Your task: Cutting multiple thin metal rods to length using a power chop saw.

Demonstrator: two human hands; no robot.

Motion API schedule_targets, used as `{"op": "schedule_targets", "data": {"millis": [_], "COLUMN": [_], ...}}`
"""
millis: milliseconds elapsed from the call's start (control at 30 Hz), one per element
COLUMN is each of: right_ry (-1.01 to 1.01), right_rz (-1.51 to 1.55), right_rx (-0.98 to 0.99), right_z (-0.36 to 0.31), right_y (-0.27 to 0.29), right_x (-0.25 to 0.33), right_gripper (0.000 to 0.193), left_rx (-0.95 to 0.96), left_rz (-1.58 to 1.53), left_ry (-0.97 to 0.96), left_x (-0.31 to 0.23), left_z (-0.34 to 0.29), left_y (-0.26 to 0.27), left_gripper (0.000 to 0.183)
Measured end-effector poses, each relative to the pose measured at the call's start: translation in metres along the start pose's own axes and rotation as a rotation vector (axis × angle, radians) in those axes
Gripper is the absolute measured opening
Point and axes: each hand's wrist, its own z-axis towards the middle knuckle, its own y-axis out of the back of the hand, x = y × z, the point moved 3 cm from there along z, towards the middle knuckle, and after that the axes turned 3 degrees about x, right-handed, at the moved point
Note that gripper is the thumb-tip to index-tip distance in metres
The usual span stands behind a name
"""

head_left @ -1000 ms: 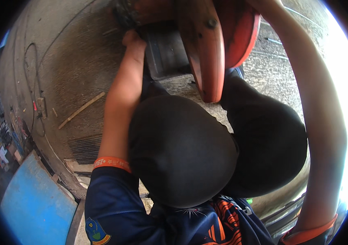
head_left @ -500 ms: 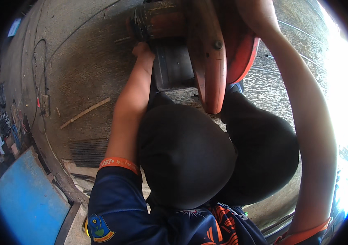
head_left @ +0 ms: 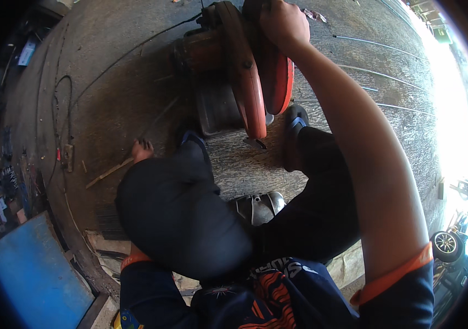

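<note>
Fingers of the right hand (head_left: 284,24) curled round the top of the orange cut-off saw (head_left: 235,60), on the floor (head_left: 231,170), near end between the feet (head_left: 298,116). Looks heavy, rigid; long handle (head_left: 254,107) likely best hold. Left hand (head_left: 143,150) at wooden stick (head_left: 109,174); grip unclear.

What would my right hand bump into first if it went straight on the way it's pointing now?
Probably the dark upper part of the orange cutting machine; your right hand appears to be touching it, though the exact contact is unclear.
</note>
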Motion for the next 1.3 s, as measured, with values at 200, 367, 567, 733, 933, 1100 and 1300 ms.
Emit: {"op": "schedule_targets", "data": {"millis": [200,367,567,733,933,1100,1300], "right_ry": [-0.101,-0.037,-0.014,0.061,-0.646,-0.808,-0.786], "right_rz": [0.182,0.319,0.48,0.408,0.486,0.531,0.706], "right_rx": [0.134,-0.005,-0.085,-0.01,-0.103,0.409,0.316], "right_z": [-0.005,-0.016,-0.059,-0.095,-0.225,-0.382,-0.357], "right_y": [0.002,-0.01,-0.002,-0.001,-0.083,-0.177,-0.199], "right_x": [-0.006,-0.017,-0.02,-0.045,-0.119,-0.089,-0.072], "right_gripper": [0.05,0.051,0.051,0.043,0.031,0.048,0.037], "left_rx": [0.567,0.748,1.165,0.854,0.964,0.963,0.983], "left_rz": [0.927,1.507,1.214,1.126,0.941,0.923,0.934], "left_ry": [-0.028,-1.058,-1.528,-1.788,-1.804,-1.784,-1.75], "left_x": [-0.117,-0.189,0.014,0.137,0.139,0.14,0.139], "left_z": [-0.117,-0.277,-0.42,-0.438,-0.428,-0.427,-0.425], "left_y": [-0.012,-0.131,-0.218,-0.201,-0.199,-0.195,-0.197], "left_gripper": [0.033,0.059,0.045,0.025,0.019,0.018,0.015]}}
